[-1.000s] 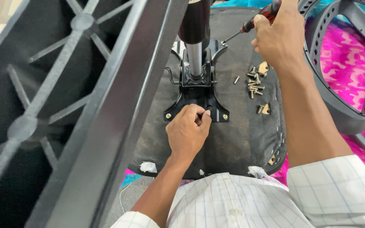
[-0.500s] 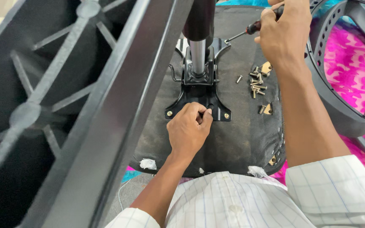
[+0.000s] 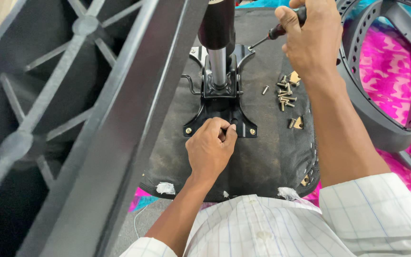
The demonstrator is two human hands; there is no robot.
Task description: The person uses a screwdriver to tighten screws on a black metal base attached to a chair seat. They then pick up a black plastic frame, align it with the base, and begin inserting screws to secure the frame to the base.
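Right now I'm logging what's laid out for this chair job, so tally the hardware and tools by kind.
Screwdriver, in the right hand: 1
Black mounting plate, touched by the left hand: 1
Gas-lift column: 1
Loose-screw cluster: 1; individual screws too small to count
Total: 4

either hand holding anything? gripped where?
Right hand grips a red-and-black-handled screwdriver by its handle. Left hand presses on the black metal mounting plate; whether its fingers hold anything cannot be told.
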